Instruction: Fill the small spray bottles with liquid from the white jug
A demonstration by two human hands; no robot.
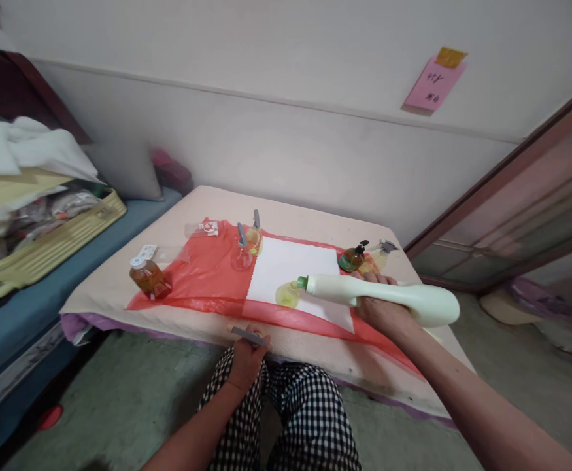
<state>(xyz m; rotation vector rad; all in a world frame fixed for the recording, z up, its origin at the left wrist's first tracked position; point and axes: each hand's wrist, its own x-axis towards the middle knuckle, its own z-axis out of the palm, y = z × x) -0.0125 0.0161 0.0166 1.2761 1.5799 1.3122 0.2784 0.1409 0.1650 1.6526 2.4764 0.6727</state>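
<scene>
Big white bottle w/ a green tip lies on its side in the air, just above the table. The right hand holds it around the middle, fingers wrapped tight on it. The green tip points left & sits right over a small round clear bottle w/ yellow stuff in it. That small bottle stands on the white sheet, near its front edge.

The left hand is low, at the front edge of the table, above the checked pants. Its fingers are closed on a thin grey piece, maybe a pump top, can't tell for sure.

The white sheet lies on a red cloth spread over the table. On the cloth, further back, are 2 more small round bottles w/ grey pump tops, close together. An orange-brown bottle w/ a white cap stands at the left edge of the cloth. A small green-brown bottle w/ a dark pump stands at the right, just behind the right hand.

Far left is a yellow basket w/ stuff in it. A pink note is stuck on the wall.
</scene>
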